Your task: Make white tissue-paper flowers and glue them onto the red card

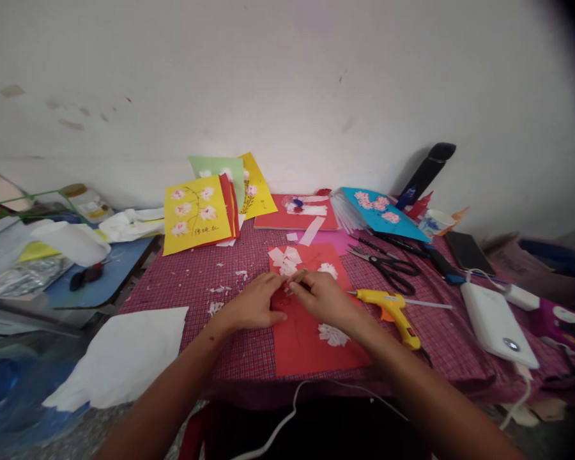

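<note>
A sheet of red paper point(294, 345) lies on the table, with crumpled white paper flowers point(334, 335) on its right side. Small white paper pieces point(285, 259) are heaped at its upper left. My left hand point(253, 301) rests at the red sheet's left edge, fingers stretched toward the middle and thumb apart. My right hand point(322, 295) is closed in a pinch over the sheet, its fingertips meeting the left hand's. Whatever sits between the fingertips is too small to make out. Right of the sheet lies a yellow glue gun point(388, 306) with a glue stick in it.
Black scissors point(388, 265) and a white power bank point(498, 322) lie to the right. Flower cards point(196, 214) lean at the back left; a blue card point(386, 214) is at the back right. White tissue point(124, 351) hangs over the left edge. A white cable point(294, 412) crosses in front.
</note>
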`<state>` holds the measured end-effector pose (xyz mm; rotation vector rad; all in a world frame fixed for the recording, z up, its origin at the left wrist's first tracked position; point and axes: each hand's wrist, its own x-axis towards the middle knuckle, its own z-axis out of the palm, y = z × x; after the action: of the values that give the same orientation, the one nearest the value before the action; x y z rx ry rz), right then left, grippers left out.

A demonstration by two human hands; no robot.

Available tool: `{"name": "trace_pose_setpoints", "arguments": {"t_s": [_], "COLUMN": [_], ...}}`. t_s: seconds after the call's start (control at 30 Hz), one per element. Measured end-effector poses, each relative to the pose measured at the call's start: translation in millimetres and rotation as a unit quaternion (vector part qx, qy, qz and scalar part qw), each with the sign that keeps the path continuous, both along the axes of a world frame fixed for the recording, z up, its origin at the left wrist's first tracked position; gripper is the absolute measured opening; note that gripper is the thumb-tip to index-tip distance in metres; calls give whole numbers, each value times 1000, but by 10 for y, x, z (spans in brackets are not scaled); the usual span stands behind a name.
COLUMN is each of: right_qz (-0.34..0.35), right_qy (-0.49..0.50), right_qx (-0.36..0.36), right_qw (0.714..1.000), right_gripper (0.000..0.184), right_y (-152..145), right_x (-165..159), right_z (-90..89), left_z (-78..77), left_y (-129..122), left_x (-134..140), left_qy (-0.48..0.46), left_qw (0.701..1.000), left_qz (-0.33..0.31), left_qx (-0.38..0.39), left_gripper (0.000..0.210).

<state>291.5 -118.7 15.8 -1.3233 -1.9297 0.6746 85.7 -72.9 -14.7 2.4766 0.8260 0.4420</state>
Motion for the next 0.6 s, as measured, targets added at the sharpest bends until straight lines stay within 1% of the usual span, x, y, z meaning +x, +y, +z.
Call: {"name": "trace_pose_setpoints", "arguments": {"t_s": [0.4,0.47,0.6], "right_qz": [-6,-6,0], "right_qy": [-4,-6,-17], "right_qx": [-5,-11,-16], "right_qw": [1000,1000,1000], "right_gripper": [16,15,15], "right_y": [-20,-5,26], "right_x": [20,11,-1], "right_z": [13,-17,-75], "left_z": [-21,-13,0], "left_y": [7,12,29], "left_x": [-5,-4,7], "left_qy": [-16,-14,-24], "left_qw": [1000,1000,1000], "left_qz": [-4,-4,-8], "left_qx": [-2,-2,3], "left_gripper": [59,52,30]}}
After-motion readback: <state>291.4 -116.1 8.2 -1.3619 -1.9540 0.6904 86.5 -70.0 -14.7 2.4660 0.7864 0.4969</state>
